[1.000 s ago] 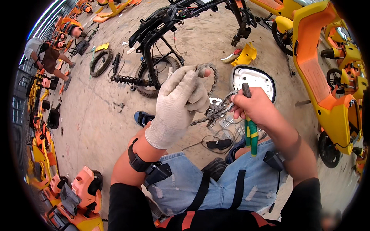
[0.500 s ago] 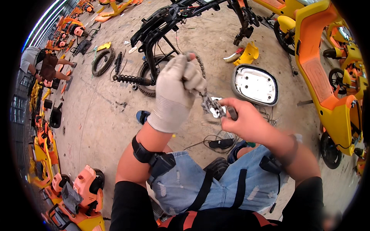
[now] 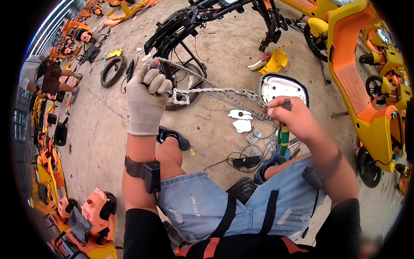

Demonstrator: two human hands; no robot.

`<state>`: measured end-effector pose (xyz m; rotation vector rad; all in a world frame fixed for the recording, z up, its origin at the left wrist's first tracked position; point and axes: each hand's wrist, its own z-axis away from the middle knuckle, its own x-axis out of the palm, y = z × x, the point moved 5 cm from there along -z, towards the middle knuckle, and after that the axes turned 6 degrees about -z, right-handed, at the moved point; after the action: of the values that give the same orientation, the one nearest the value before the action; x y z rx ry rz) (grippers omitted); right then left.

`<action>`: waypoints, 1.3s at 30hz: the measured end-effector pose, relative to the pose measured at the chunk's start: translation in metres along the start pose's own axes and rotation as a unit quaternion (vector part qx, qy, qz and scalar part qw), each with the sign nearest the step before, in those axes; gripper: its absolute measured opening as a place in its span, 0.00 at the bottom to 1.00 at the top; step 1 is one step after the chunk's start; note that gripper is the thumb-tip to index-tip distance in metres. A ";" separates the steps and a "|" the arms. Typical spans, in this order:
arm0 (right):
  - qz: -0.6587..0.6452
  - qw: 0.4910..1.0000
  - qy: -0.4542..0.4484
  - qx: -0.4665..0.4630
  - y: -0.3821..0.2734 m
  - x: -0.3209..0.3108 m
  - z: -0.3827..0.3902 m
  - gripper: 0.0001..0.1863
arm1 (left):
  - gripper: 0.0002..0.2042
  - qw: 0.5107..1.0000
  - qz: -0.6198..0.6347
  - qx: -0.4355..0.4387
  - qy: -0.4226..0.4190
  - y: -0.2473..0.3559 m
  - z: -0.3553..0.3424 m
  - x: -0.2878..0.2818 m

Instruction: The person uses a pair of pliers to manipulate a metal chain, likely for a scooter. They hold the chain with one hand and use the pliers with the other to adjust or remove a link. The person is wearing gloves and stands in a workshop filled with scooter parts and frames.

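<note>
gloved left hand (image 3: 146, 93) fisted on chain (image 3: 215, 90) end at 10 o'clock | bare right hand (image 3: 290, 117) pinches other end at 3, pliers (image 3: 283, 137) tucked in palm | chain pulled taut, likely to straighten it

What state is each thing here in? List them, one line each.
Chain: pulled out in a doubled run between both hands, off any wheel.
Left hand: gloved, fingers closed on the chain's end.
Right hand: bare, gripping the chain and pliers together.
Pliers: held handle down; whether they are shut cannot be told.
Black frame: stripped, panels off.
Seat: lying underside up on the floor.
</note>
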<state>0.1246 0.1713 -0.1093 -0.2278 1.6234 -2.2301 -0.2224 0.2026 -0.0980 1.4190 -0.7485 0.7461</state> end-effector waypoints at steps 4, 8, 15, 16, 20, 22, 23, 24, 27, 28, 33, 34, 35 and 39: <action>0.008 0.998 -0.043 -0.033 -0.006 -0.002 0.006 0.13 | 0.16 0.999 -0.010 -0.001 0.043 0.002 0.001 -0.010; -0.057 0.996 -0.046 -0.057 -0.006 -0.003 0.007 0.13 | 0.14 0.991 -0.062 -0.048 0.106 -0.004 0.001 -0.010; -0.132 0.990 -0.002 -0.038 -0.003 -0.009 0.007 0.13 | 0.15 0.985 -0.105 -0.133 0.013 -0.031 0.008 0.005; -0.135 0.990 0.000 -0.040 -0.004 -0.010 0.008 0.13 | 0.15 0.983 -0.117 -0.139 0.005 -0.033 0.007 0.006; -0.097 0.994 0.008 -0.042 -0.004 -0.013 0.010 0.13 | 0.10 0.943 -0.243 -0.154 0.167 -0.046 0.004 -0.004; -0.080 0.995 0.005 -0.059 -0.007 -0.011 0.011 0.13 | 0.10 0.864 -0.464 -0.127 0.148 -0.045 0.010 -0.007; -0.082 0.995 0.010 -0.056 -0.007 -0.012 0.011 0.13 | 0.11 0.796 -0.569 -0.160 0.132 -0.049 0.009 -0.013; -0.084 0.995 0.014 -0.054 -0.008 -0.014 0.011 0.13 | 0.12 0.714 -0.665 -0.189 0.113 -0.053 0.009 -0.018; -0.084 0.995 0.008 -0.047 -0.006 -0.016 0.008 0.13 | 0.14 0.564 -0.764 -0.309 0.053 -0.071 0.008 -0.037; -0.083 0.996 0.002 -0.046 -0.005 -0.015 0.008 0.13 | 0.15 0.502 -0.798 -0.333 0.027 -0.076 0.007 -0.046; -0.111 0.992 -0.052 -0.037 -0.006 -0.011 0.012 0.13 | 0.24 0.362 -0.898 -0.097 -0.230 -0.110 0.019 0.017; -0.118 0.990 -0.073 -0.038 -0.006 -0.007 0.013 0.13 | 0.26 0.470 -0.853 -0.090 -0.209 -0.119 0.020 0.027; -0.101 0.990 -0.097 -0.026 -0.007 -0.002 0.015 0.13 | 0.25 0.541 -0.798 -0.066 -0.257 -0.132 0.026 0.039; -0.093 0.990 -0.103 -0.010 -0.007 0.005 0.017 0.13 | 0.24 0.637 -0.648 -0.155 -0.387 -0.184 0.050 0.054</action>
<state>0.1241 0.1564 -0.0977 -0.6177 1.5694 -2.2382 -0.0414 0.1502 -0.1580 1.4823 -0.2381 -1.1521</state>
